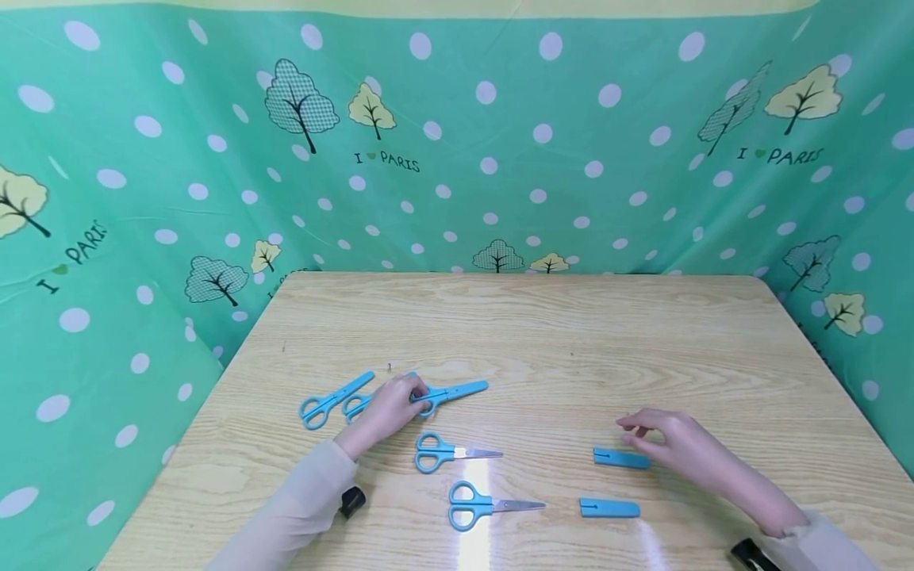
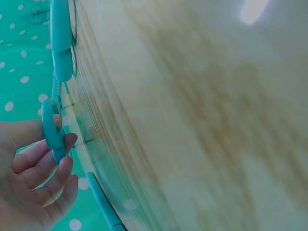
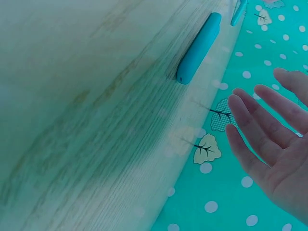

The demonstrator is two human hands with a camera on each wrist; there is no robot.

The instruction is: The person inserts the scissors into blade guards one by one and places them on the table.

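Note:
My left hand [image 1: 388,406] pinches the blue handle of a pair of capped scissors [image 1: 460,390] at the left of the table. In the left wrist view, thumb and fingertips hold one handle loop [image 2: 50,124]; the other fingers are bent loosely. Partly under this hand lies a second capped pair [image 1: 355,405], and a third capped pair [image 1: 336,399] is left of it. Over the right side my right hand [image 1: 674,440] hovers with relaxed fingers, holding nothing. Just below it rests a blue scissors cap [image 1: 620,457], with another cap [image 1: 609,507] nearer the front.
Two uncapped scissors lie in the front middle, blades pointing right: one pair [image 1: 446,453] farther back, another pair [image 1: 480,505] closer. The wooden table [image 1: 528,333] ends at a green dotted cloth [image 1: 493,135] behind and at both sides.

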